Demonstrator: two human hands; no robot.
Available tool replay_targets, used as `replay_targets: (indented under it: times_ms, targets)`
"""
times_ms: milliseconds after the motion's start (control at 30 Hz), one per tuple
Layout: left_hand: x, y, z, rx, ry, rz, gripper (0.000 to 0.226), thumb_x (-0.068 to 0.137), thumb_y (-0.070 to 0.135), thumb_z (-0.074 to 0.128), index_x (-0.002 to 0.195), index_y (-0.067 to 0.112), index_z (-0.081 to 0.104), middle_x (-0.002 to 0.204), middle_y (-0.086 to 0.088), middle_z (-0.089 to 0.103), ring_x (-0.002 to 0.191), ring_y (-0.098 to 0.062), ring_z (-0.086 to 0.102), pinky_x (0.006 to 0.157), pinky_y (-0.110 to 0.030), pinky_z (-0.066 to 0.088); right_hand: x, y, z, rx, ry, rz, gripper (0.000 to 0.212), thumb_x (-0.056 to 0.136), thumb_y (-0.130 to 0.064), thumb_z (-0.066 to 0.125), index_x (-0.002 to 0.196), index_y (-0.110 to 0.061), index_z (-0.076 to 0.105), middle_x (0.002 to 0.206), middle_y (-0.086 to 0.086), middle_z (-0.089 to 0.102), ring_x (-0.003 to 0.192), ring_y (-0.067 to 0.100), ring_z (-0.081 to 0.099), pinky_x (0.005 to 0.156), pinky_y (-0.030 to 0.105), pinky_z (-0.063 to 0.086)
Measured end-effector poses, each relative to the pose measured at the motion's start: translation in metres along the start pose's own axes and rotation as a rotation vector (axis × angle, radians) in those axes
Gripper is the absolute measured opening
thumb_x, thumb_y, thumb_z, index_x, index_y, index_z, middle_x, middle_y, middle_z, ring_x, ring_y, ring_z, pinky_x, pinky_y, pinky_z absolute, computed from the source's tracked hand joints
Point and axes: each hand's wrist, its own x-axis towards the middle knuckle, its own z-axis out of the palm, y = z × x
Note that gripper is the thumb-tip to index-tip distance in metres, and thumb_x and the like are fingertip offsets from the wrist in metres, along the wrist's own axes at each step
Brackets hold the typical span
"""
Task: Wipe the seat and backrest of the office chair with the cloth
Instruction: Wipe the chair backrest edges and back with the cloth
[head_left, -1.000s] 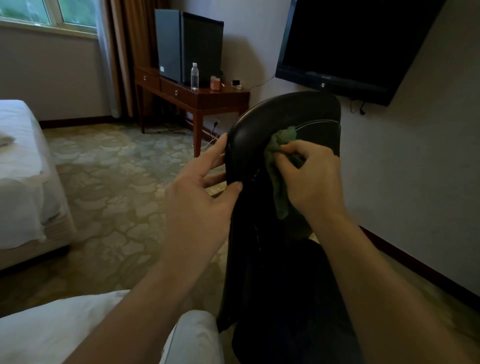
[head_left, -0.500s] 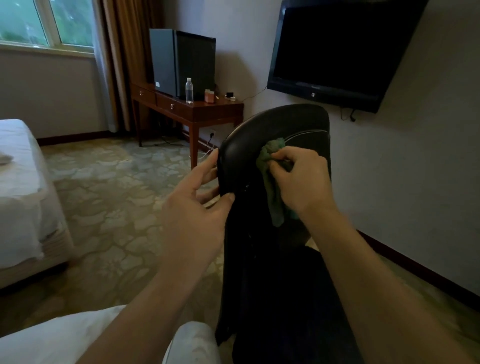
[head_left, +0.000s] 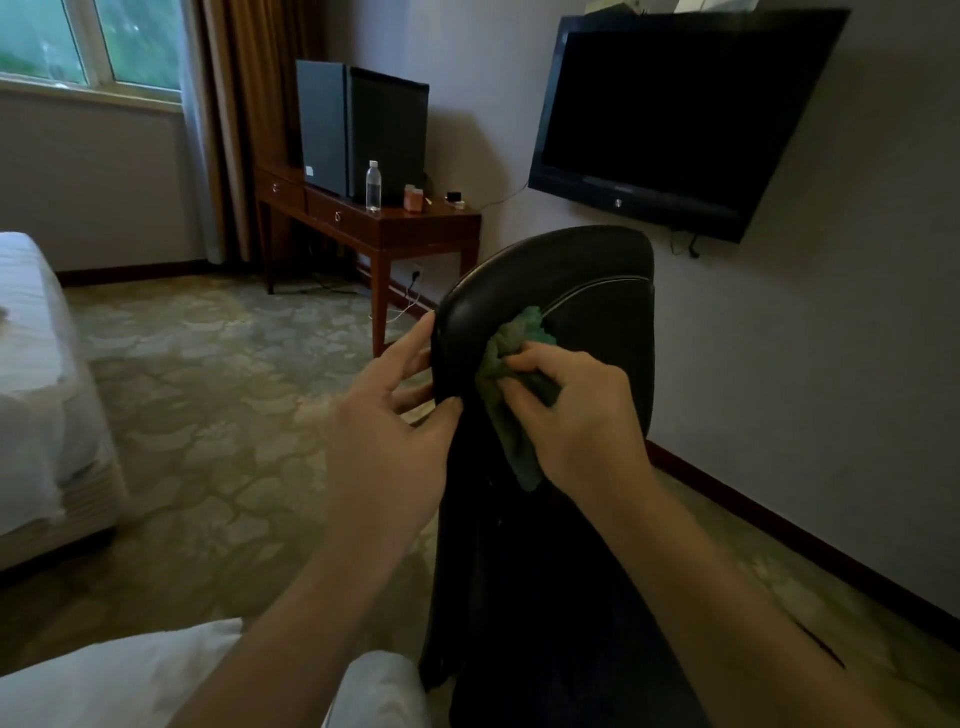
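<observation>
A crumpled green cloth (head_left: 511, 374), gripped in the right hand (head_left: 576, 415), presses against the glossy black leather backrest (head_left: 582, 291) with its curved top, while the left hand (head_left: 395, 421) clasps the backrest's left edge, thumb in front.

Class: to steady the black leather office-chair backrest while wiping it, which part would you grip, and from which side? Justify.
Grip the black leather backrest by its thin curved left edge, coming from the left, thumb in front, fingers behind, as the left hand does. That rim is slim enough to pinch, leaving the front face free for the right hand holding the crumpled green cloth.
</observation>
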Motion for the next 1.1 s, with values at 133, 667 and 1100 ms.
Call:
replay_targets:
  times_ms: [133,667,1100]
  targets:
    - [0.001,0.002,0.001,-0.021,0.005,-0.004,0.07,0.085,-0.005,0.072,0.128,0.047,0.055,0.106,0.019,0.072,0.096,0.001,0.071,0.074,-0.014,0.057,0.028,0.016,-0.011,0.023,-0.011,0.112,0.015,0.095,-0.022,0.062,0.103,-0.033,0.066,0.093,-0.025,0.059,0.086,-0.007,0.057,0.08,0.015,0.046]
    - [0.025,0.007,-0.003,0.33,-0.034,0.213,0.071,0.084,0.006,0.078,0.145,0.028,0.05,0.126,0.019,0.046,0.117,-0.003,0.056,0.091,-0.018,0.055,0.011,0.003,0.0,0.119,0.047,0.035,0.024,0.091,-0.022,0.069,0.115,-0.028,0.069,0.088,-0.039,0.048,0.087,-0.018,0.052,0.085,0.008,0.042]
    - [0.027,0.006,0.001,0.193,-0.019,0.152,0.071,0.086,0.002,0.075,0.137,0.044,0.05,0.13,0.018,0.056,0.112,0.005,0.06,0.082,-0.009,0.053,0.048,0.025,-0.015,0.105,0.031,0.134,0.013,0.095,-0.02,0.063,0.096,-0.033,0.064,0.088,-0.022,0.06,0.083,-0.015,0.057,0.071,0.005,0.045]
